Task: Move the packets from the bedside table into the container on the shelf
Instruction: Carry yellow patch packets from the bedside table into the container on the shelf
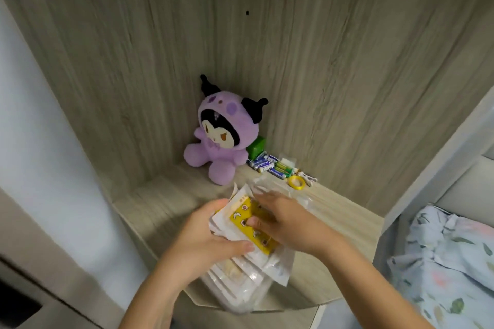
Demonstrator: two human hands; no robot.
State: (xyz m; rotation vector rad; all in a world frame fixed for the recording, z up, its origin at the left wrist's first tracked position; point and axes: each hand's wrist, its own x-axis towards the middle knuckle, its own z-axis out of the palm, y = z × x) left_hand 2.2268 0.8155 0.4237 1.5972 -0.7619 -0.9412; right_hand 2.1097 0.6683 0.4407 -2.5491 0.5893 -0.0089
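**Both hands on the packets**

Left hand (205, 235) grips the packets (247, 224); right hand (278, 218) pinches the yellow-printed top one. The pale, crinkled stack sits over a clear container (240, 294) on the shelf (160, 195); container contents are blurred.

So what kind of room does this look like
Most likely a bedroom: a purple plush toy sits in a wooden shelf nook, and rumpled floral bedding lies just beside it.
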